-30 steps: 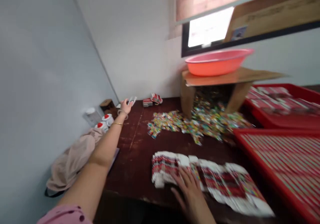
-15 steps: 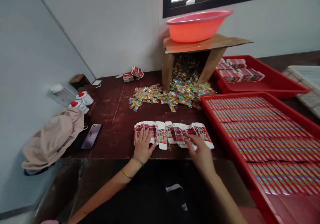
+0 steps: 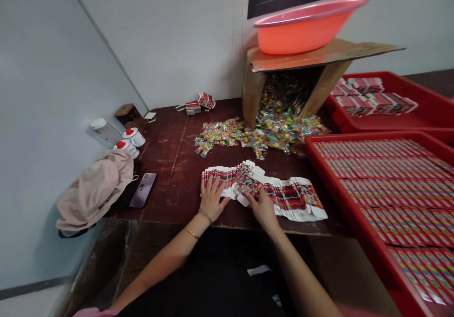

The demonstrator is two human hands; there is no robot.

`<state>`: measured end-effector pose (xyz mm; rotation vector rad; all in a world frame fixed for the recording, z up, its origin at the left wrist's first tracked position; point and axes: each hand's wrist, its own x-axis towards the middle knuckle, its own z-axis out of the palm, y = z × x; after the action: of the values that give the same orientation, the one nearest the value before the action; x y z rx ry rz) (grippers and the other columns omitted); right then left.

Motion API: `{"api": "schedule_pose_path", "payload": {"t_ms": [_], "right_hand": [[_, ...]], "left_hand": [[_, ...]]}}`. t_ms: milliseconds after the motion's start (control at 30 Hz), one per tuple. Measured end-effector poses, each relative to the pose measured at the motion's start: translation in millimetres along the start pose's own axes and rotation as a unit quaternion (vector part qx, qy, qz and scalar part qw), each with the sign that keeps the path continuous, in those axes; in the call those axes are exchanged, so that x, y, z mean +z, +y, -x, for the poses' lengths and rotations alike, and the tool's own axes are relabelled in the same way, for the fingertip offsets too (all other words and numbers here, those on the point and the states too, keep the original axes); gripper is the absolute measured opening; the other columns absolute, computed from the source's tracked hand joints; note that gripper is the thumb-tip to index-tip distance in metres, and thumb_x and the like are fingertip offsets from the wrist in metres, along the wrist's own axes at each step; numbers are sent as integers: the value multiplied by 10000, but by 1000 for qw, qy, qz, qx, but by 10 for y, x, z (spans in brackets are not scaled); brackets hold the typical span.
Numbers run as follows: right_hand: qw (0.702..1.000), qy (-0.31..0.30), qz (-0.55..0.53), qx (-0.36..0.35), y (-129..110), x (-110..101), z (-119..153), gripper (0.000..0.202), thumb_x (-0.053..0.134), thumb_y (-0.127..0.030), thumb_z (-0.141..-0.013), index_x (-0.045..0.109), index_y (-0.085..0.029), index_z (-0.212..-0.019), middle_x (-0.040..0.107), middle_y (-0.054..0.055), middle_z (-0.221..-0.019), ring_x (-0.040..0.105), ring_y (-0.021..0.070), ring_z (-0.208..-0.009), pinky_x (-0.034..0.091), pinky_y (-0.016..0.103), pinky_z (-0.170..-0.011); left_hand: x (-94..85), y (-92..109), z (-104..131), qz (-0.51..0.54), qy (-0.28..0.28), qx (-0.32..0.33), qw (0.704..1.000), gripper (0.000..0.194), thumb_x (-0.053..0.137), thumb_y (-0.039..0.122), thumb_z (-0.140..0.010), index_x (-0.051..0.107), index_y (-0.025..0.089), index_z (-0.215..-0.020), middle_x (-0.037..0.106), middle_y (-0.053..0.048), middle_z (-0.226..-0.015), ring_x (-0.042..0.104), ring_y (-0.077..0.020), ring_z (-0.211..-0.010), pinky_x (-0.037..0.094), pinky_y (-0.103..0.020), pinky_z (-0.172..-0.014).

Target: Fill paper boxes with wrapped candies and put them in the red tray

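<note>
A left row of flat red and white cartons lies fanned on the dark red table, and a second fanned row lies to its right. My left hand rests with spread fingers on the near edge of the left row. Between the rows, my right hand pinches the near edge of a printed carton, which lies tilted over the right end of the left row. Wrapped candies are spread beyond the cartons, spilling from a cardboard box on its side.
A red tray filled with rows of packed cartons stands at the right, with another red tray behind it. An orange basin sits on the box. At the left are a phone, a beige cloth and lidded cups.
My right hand has moved left from the right row to the carton between the rows, which is now tilted. The view has shifted, so the scene sits farther right.
</note>
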<state>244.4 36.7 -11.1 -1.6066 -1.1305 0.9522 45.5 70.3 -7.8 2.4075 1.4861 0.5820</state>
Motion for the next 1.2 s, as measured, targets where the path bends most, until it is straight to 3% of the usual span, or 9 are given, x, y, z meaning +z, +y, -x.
{"api": "schedule_pose_path", "payload": {"t_ms": [133, 300, 400, 533, 733, 933, 1000, 1100, 1200], "right_hand": [[997, -62, -40, 28, -72, -106, 89, 389, 609, -582, -718, 569, -200, -776, 604, -6, -535, 465, 133, -395, 360, 254, -413], [989, -149, 9, -9, -303, -44, 415, 337, 589, -519, -786, 622, -196, -875, 630, 5, -586, 551, 161, -487, 435, 268, -485], [980, -24, 143, -135, -415, -79, 542, 350, 550, -409, -853, 595, -223, -1146, 673, 103, -1046, 632, 253, -883, 496, 394, -792], [932, -36, 185, -310, -463, -114, 591, 269, 554, -298, -867, 613, -256, -1127, 539, 107, -1309, 467, 289, -1215, 375, 498, -1008], [965, -133, 100, -202, -492, -78, 594, 174, 650, -385, -798, 643, -212, -818, 427, 113, -1421, 355, 310, -1327, 292, 511, -1072], [906, -401, -13, -133, -685, -343, 451, 279, 555, -400, -874, 641, -204, -695, 549, 80, -1287, 381, 249, -1326, 361, 378, -1044], [916, -377, -27, -132, -695, -362, 467, 274, 562, -408, -869, 641, -202, -706, 593, 85, -1200, 422, 252, -1288, 351, 377, -1051], [958, -262, -32, -115, -595, -273, 566, 229, 555, -413, -868, 641, -203, -833, 647, 77, -988, 559, 244, -1099, 415, 376, -978], [981, -173, -46, -79, -448, -167, 711, 230, 535, -403, -878, 581, -210, -994, 655, 59, -947, 622, 212, -932, 488, 346, -855]], "left_hand": [[-161, 275, 29, 266, 21, -63, 962, 479, 531, 420, -862, 514, 224, -1299, 434, -101, -1432, 339, -284, -1352, 253, -469, -1123], [-242, 491, 21, 630, -156, -247, 720, 445, 657, 414, -760, 616, 131, -1101, 676, -122, -1028, 635, -238, -930, 504, -353, -808], [-286, 518, 81, 691, -218, -283, 628, 405, 726, 339, -679, 627, 116, -1002, 689, -85, -834, 650, -190, -747, 516, -331, -720], [-324, 571, 216, 655, -301, -260, 642, 250, 708, 234, -603, 611, 103, -793, 631, -32, -589, 601, -149, -529, 491, -279, -566], [-336, 621, 319, 647, -247, -246, 679, 192, 692, 179, -552, 537, 135, -657, 521, 46, -525, 446, -57, -457, 356, -188, -470], [-514, 508, 326, 661, -455, -172, 571, 391, 795, 300, -546, 606, 110, -830, 626, -56, -754, 596, -145, -624, 458, -272, -601], [-483, 520, 334, 645, -433, -160, 608, 456, 803, 420, -562, 613, 98, -823, 630, -70, -721, 597, -163, -610, 452, -285, -591], [-329, 587, 372, 594, -261, -201, 734, 483, 795, 518, -548, 570, 108, -666, 539, 1, -583, 495, -101, -522, 389, -239, -533], [-201, 655, 453, 539, -136, -218, 802, 469, 724, 548, -639, 535, 120, -652, 481, 34, -568, 444, -75, -521, 371, -218, -532]]}}
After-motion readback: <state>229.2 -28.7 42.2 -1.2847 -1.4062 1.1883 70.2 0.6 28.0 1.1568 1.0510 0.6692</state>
